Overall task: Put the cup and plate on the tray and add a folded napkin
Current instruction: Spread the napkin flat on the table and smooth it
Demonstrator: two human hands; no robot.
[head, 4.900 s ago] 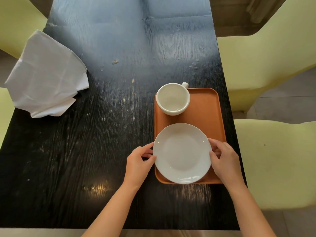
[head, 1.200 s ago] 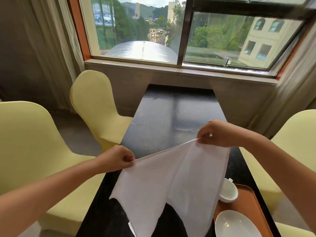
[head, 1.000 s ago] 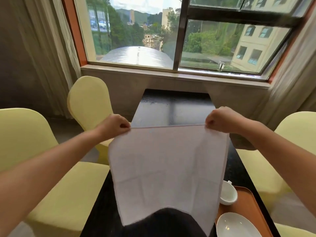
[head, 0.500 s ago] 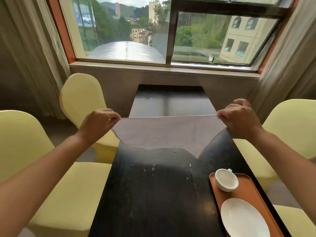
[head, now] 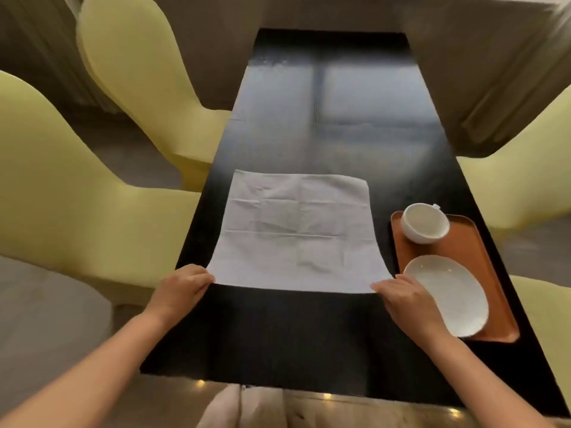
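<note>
A white napkin point(head: 296, 230) lies spread flat and unfolded on the dark table point(head: 309, 335), creases showing. My left hand point(head: 180, 288) pinches its near left corner and my right hand point(head: 404, 296) holds its near right corner. To the right, an orange tray point(head: 491, 273) carries a white cup point(head: 425, 223) at its far end and a white plate point(head: 448, 293) at its near end. My right hand overlaps the plate's left rim in view.
Pale yellow chairs stand on both sides: two on the left point(head: 61, 193) point(head: 139, 72) and two on the right point(head: 525, 186) point(head: 553, 329). The table's far half point(head: 333, 112) reflects window light. A curtain point(head: 494, 72) hangs at the far right.
The napkin, held stretched in the air between both hands, has come down and now lies flat on the table. My view has tilted down from the window to the tabletop.
</note>
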